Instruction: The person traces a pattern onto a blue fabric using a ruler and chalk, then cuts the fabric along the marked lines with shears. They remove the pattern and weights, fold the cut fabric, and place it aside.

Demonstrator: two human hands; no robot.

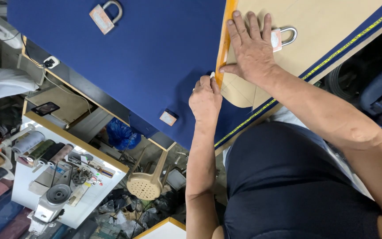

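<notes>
One head-worn camera looks steeply down, close over the blue cloth (147,57) and floor beside it.

Padlock-shaped weight (105,16) sitting on far part of table. Small square block (168,117) lying near table edge. Thread spools (40,150) lying in row beside sewing machine (51,204) on white bench. Plastic stool (147,181) lying tipped over on floor beside crumpled blue bag (121,135).

Bare forearms, dark navy sleeveless top
</notes>
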